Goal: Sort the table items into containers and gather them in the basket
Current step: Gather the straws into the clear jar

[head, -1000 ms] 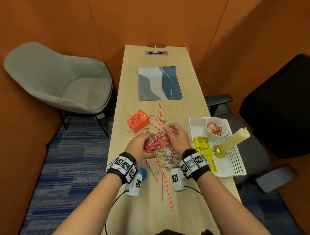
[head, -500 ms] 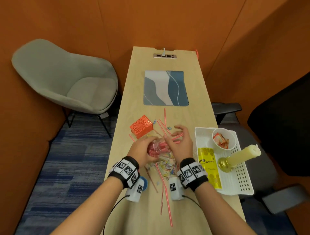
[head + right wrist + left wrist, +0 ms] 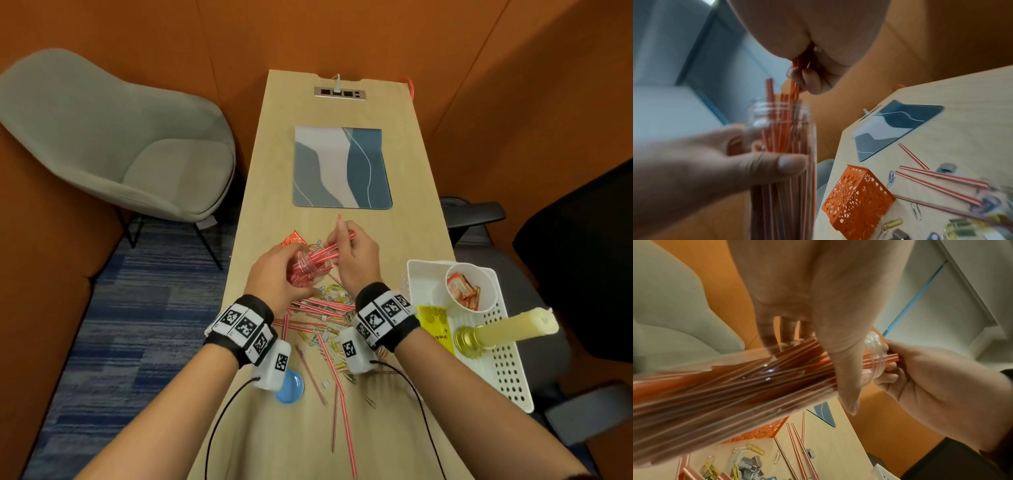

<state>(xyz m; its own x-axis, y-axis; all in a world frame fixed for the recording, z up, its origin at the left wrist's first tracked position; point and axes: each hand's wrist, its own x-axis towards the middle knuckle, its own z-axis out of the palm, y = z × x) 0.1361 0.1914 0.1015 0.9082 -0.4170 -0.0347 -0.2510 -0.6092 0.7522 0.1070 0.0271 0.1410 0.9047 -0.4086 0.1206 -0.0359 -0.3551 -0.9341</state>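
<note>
Jar [image 3: 308, 270] of straws [image 3: 785, 146] inside curled left fingers [image 3: 777, 164]; right fingers [image 3: 809, 81] pinching straws at its mouth.

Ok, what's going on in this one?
A person is sorting desk clutter. The left hand holds a clear jar tilted above the table, while the right hand feeds red-striped straws into its mouth. Many straws already fill the jar. More straws, paper clips and binder clips still lie loose. The white basket holds a cup of packets and a candle.
</note>
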